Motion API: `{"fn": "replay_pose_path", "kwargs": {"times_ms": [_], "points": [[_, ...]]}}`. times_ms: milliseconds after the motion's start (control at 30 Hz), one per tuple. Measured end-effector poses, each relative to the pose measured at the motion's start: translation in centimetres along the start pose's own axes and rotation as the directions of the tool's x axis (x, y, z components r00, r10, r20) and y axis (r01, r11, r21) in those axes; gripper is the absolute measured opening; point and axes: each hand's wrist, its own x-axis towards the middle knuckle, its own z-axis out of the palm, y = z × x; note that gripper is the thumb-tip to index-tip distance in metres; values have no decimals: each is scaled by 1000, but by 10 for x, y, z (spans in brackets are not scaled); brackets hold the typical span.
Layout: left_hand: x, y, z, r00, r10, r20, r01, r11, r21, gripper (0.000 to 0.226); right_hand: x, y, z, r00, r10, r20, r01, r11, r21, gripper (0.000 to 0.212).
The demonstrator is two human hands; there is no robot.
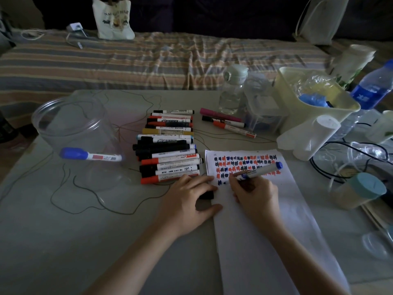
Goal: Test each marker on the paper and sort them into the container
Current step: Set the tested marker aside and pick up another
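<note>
My right hand grips a blue marker and its tip touches the white paper below rows of red, black and blue test marks. My left hand rests on the table at the paper's left edge, with a dark cap under its fingers. A row of several markers lies side by side above my left hand. The clear plastic container lies on its side at the left with one blue marker inside. Three more markers lie apart to the right.
A water bottle, a clear box, a cream bin and a white roll crowd the back right. Cables, a teal-lidded jar and a blue-label bottle sit at the right. A striped bed lies behind the table.
</note>
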Motion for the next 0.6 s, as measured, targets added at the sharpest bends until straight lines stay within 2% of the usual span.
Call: {"fn": "replay_pose_path", "kwargs": {"times_ms": [200,400,500,600], "points": [[0,1,1,999,11,-30,-11,1000,-11,44,0,-1,-2,1000,24,4,-24,999,25,24],[0,0,1,1000,9,-16,-9,1000,-21,44,0,2,-1,999,-31,-12,31,999,-16,20],[1,-1,2,1000,2,-10,-2,1000,-23,41,1,1,0,1000,13,-14,-13,999,36,19],[2,-2,2,1000,8,-4,-8,1000,-25,35,0,3,1,1000,-1,-27,2,1000,12,20]]}}
